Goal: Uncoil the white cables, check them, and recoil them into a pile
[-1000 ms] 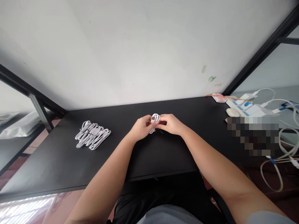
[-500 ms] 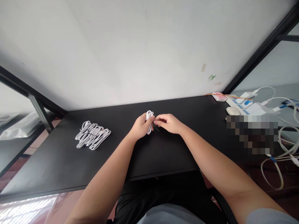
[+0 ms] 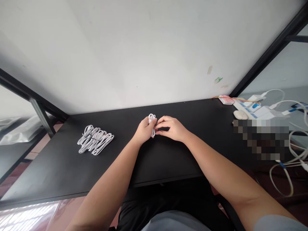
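Note:
My left hand [image 3: 143,131] is closed round a small coiled white cable [image 3: 151,121], held upright over the middle of the black table [image 3: 60,170]. My right hand [image 3: 171,128] is right beside it, fingers pinched together at the coil's middle on something thin and dark that I cannot make out. A pile of several bundled white cables [image 3: 95,140] lies on the table to the left, well apart from both hands.
A white wall rises behind the table. At the right edge lie a white mouse [image 3: 240,114], white boxes and chargers [image 3: 252,107] and loose white cables [image 3: 295,150]. Black frame posts [image 3: 42,115] stand at both sides.
The coil has shifted a little left and stands more upright in my left hand. My right hand drew slightly away, then came back to pinch at the coil.

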The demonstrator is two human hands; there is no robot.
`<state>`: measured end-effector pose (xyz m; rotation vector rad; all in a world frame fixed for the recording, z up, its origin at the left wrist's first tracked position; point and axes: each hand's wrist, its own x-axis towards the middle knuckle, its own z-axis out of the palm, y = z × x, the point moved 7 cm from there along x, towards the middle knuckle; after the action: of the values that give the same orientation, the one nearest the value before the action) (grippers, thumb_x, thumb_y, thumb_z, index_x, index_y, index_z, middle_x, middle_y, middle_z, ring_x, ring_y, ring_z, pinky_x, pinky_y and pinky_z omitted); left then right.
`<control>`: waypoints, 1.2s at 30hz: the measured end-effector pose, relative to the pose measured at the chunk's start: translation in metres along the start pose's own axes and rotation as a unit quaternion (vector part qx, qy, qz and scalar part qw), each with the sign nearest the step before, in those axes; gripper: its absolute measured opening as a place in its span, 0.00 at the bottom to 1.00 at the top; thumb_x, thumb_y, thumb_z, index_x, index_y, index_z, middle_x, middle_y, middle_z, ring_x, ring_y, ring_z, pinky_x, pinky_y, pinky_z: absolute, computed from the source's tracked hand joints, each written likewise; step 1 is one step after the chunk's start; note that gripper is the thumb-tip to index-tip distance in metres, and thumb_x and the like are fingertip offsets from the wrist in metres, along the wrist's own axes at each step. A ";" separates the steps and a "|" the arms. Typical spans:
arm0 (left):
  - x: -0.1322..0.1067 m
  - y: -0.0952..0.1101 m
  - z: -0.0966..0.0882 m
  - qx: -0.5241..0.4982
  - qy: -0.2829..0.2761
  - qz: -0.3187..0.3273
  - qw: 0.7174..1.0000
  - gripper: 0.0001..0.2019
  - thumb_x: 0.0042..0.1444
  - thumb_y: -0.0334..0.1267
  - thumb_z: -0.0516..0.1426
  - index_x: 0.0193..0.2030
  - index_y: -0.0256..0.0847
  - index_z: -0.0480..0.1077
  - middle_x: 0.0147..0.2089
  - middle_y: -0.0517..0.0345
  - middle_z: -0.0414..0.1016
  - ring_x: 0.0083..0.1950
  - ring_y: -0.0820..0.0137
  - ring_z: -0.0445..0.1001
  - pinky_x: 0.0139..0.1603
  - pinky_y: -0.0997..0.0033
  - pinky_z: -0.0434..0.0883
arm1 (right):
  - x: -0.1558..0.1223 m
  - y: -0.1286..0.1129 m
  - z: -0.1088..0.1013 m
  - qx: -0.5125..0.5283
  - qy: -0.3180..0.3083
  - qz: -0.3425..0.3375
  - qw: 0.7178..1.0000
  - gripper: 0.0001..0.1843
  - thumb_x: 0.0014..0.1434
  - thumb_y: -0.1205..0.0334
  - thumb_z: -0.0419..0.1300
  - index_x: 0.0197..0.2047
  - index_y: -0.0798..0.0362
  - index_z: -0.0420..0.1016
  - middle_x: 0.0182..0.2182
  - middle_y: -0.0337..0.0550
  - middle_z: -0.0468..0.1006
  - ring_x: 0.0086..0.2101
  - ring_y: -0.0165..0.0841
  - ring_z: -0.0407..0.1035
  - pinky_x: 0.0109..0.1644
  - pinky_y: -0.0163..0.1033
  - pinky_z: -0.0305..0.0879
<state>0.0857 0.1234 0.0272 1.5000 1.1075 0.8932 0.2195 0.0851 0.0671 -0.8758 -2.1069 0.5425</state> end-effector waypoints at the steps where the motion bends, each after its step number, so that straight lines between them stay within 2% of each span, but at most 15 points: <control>1: 0.000 0.000 0.001 0.002 -0.003 -0.001 1.000 0.15 0.65 0.50 0.55 0.35 0.42 0.63 0.21 0.64 0.70 0.17 0.72 0.70 0.17 0.75 0.66 | 0.000 0.000 0.000 0.000 0.002 -0.005 1.000 0.06 0.60 0.64 0.69 0.42 0.46 0.84 0.44 0.42 0.80 0.43 0.35 0.74 0.51 0.43 0.70; 5: 0.000 -0.002 0.003 -0.013 -0.004 -0.018 1.000 0.14 0.66 0.49 0.55 0.35 0.41 0.63 0.21 0.64 0.70 0.16 0.73 0.70 0.16 0.76 0.65 | 0.000 0.000 -0.003 0.012 0.014 0.000 1.000 0.04 0.59 0.63 0.69 0.40 0.47 0.83 0.41 0.41 0.83 0.42 0.35 0.75 0.50 0.42 0.70; 8: 0.000 -0.003 0.007 -0.022 -0.032 -0.021 0.999 0.15 0.66 0.50 0.55 0.36 0.41 0.63 0.22 0.62 0.74 0.16 0.74 0.69 0.16 0.77 0.65 | 0.001 -0.003 -0.005 0.026 0.013 0.020 0.999 0.01 0.61 0.63 0.67 0.36 0.48 0.82 0.35 0.39 0.84 0.37 0.34 0.75 0.45 0.41 0.70; 12: -0.001 0.001 0.012 -0.025 -0.066 -0.004 0.997 0.16 0.67 0.51 0.53 0.36 0.40 0.63 0.24 0.60 0.76 0.16 0.75 0.68 0.16 0.78 0.65 | 0.001 -0.002 -0.004 0.076 0.013 0.079 0.994 0.08 0.66 0.61 0.61 0.34 0.50 0.76 0.29 0.38 0.82 0.31 0.32 0.74 0.42 0.39 0.69; 16: -0.001 0.002 0.012 -0.034 -0.060 0.003 0.998 0.17 0.66 0.53 0.54 0.36 0.40 0.63 0.24 0.60 0.75 0.16 0.75 0.69 0.16 0.77 0.65 | 0.000 0.007 0.000 0.138 0.027 0.126 0.982 0.07 0.66 0.57 0.60 0.39 0.50 0.69 0.28 0.37 0.82 0.29 0.31 0.74 0.36 0.37 0.67; 20: 0.001 -0.001 0.012 -0.036 -0.056 0.002 0.998 0.16 0.66 0.52 0.54 0.37 0.41 0.62 0.24 0.60 0.75 0.16 0.74 0.69 0.16 0.76 0.65 | -0.002 0.020 0.003 0.176 0.053 0.157 0.970 0.12 0.64 0.56 0.61 0.46 0.48 0.62 0.26 0.34 0.81 0.27 0.31 0.74 0.33 0.36 0.65; 23: 0.001 -0.002 0.011 -0.037 -0.049 -0.005 0.998 0.15 0.66 0.52 0.54 0.38 0.41 0.63 0.24 0.60 0.75 0.16 0.74 0.68 0.15 0.76 0.65 | -0.002 0.021 0.002 0.146 0.062 0.156 0.975 0.12 0.64 0.56 0.62 0.48 0.48 0.68 0.27 0.35 0.81 0.26 0.31 0.73 0.33 0.36 0.65; 26: 0.001 -0.001 0.010 -0.034 -0.040 -0.008 0.999 0.15 0.66 0.52 0.53 0.38 0.40 0.63 0.23 0.60 0.75 0.15 0.74 0.67 0.15 0.77 0.63 | -0.002 0.020 0.001 0.112 0.069 0.154 0.979 0.08 0.63 0.55 0.62 0.42 0.50 0.77 0.29 0.39 0.82 0.28 0.31 0.74 0.35 0.37 0.66; 28: 0.001 -0.001 0.009 -0.033 -0.035 -0.008 0.999 0.16 0.66 0.52 0.53 0.38 0.41 0.62 0.23 0.60 0.75 0.14 0.74 0.67 0.15 0.77 0.63 | -0.002 0.022 0.000 0.102 0.075 0.167 0.978 0.10 0.63 0.54 0.63 0.37 0.51 0.79 0.30 0.41 0.82 0.29 0.32 0.73 0.35 0.37 0.67; 31: 0.001 -0.002 0.008 -0.034 -0.026 -0.011 0.999 0.16 0.66 0.52 0.54 0.38 0.41 0.62 0.23 0.60 0.75 0.14 0.75 0.67 0.15 0.77 0.63 | -0.003 0.029 0.003 0.117 0.062 0.197 0.972 0.12 0.62 0.52 0.63 0.35 0.52 0.80 0.29 0.41 0.81 0.29 0.32 0.73 0.35 0.38 0.67; 36: 0.000 -0.003 0.009 -0.022 -0.028 -0.006 0.999 0.15 0.66 0.52 0.54 0.38 0.41 0.62 0.23 0.60 0.75 0.15 0.75 0.67 0.15 0.77 0.64 | -0.003 0.038 0.012 0.208 0.017 0.224 0.952 0.13 0.62 0.51 0.63 0.35 0.53 0.77 0.29 0.42 0.82 0.30 0.32 0.74 0.37 0.38 0.71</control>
<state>0.0933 0.1210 0.0229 1.4710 1.0493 0.8569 0.2267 0.1069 0.0350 -1.0999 -1.6652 1.1511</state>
